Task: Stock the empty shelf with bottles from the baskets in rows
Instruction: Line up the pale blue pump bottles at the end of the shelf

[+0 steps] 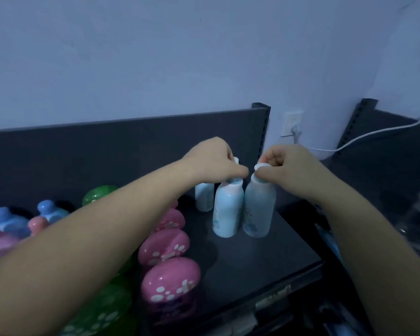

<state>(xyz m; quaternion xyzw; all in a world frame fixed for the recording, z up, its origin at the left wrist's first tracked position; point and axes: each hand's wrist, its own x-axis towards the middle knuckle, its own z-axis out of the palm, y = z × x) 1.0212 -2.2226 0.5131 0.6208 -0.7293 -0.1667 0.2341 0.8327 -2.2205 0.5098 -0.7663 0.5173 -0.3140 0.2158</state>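
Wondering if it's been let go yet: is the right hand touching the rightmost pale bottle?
Touching. The head view shows the right hand pinching the white cap of the rightmost bottle, with thumb and fingers closed on it.

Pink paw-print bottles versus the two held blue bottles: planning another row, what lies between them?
Head view: bare dark shelf between pink bottles and blue bottles, except a third pale bottle farther back.
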